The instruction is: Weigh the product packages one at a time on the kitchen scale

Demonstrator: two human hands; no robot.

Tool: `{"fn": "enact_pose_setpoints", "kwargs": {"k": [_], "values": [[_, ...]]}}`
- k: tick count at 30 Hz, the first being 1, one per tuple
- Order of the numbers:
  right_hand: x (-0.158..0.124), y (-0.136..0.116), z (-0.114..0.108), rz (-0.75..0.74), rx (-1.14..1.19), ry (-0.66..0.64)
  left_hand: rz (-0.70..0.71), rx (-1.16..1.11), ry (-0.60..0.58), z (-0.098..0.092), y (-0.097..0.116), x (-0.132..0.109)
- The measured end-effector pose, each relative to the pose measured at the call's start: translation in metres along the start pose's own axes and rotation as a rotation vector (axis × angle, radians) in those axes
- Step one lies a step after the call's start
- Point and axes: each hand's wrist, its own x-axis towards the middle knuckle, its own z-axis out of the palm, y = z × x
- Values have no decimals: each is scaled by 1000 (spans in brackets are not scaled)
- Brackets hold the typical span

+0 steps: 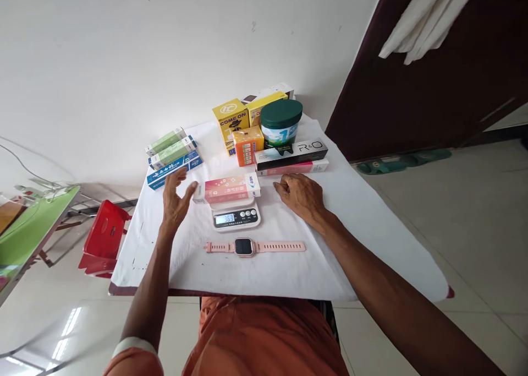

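A pink and white box [228, 188] lies across a small digital scale [236, 214] whose display is lit. My left hand [175, 199] hovers just left of the box, fingers spread and open, holding nothing. My right hand [300, 195] rests palm down on the white tablecloth [350, 200] to the right of the scale, fingers loosely curled, empty. A pink smartwatch [249, 247] lies flat in front of the scale.
Behind the scale are blue and green boxes [172, 157], a yellow box [230, 122], an orange box [248, 145], a green-lidded tub [281, 121] and long black and pink boxes [292, 157]. A red stool [103, 238] and green table [31, 230] stand left.
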Motion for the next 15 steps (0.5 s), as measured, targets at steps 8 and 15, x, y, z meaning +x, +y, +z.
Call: {"fn": "enact_pose_setpoints", "kwargs": {"k": [8, 15], "values": [[1, 0, 2, 0, -33, -13, -152, 42, 278, 10, -34, -22], [0, 1, 2, -5, -21, -4, -105, 34, 165, 20, -27, -26]]}}
